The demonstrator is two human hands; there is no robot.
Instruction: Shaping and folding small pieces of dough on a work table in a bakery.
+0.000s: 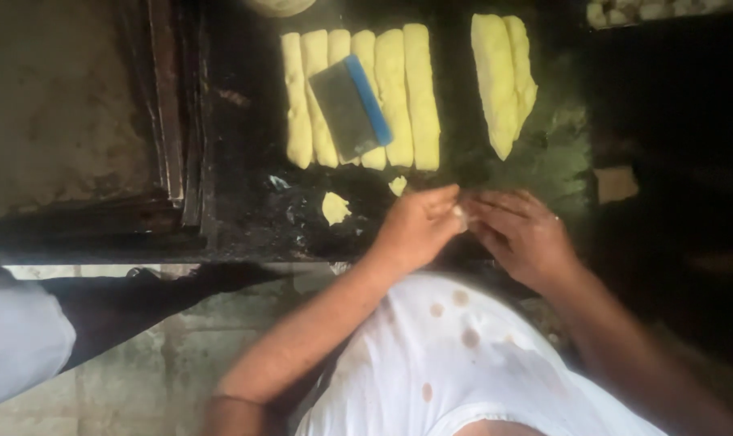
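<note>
Dough scrap [461, 215], a small pale bit, sits right between the two hands at the near edge of the dark worktop [245, 121], and both hands are on it. Left hand [419, 226] comes in knuckles up, fingers curled and pressed together, tips closing on the scrap. Right hand [521, 234] meets it from the other side, fingers [487, 211] bunched and pinching the same bit (the picture is blurred here, so the exact grip is hard to read). Just beside the left hand lie two loose dough pieces, one larger [335, 207] and one tiny [397, 186]. Farther up the worktop, a row of six long dough logs [407, 97] lies side by side, touching, with a blue-edged bench scraper [351, 107] resting across them. Two more logs [505, 77] lie apart to the right. Stacked metal trays [172, 105] sit at the left.
</note>
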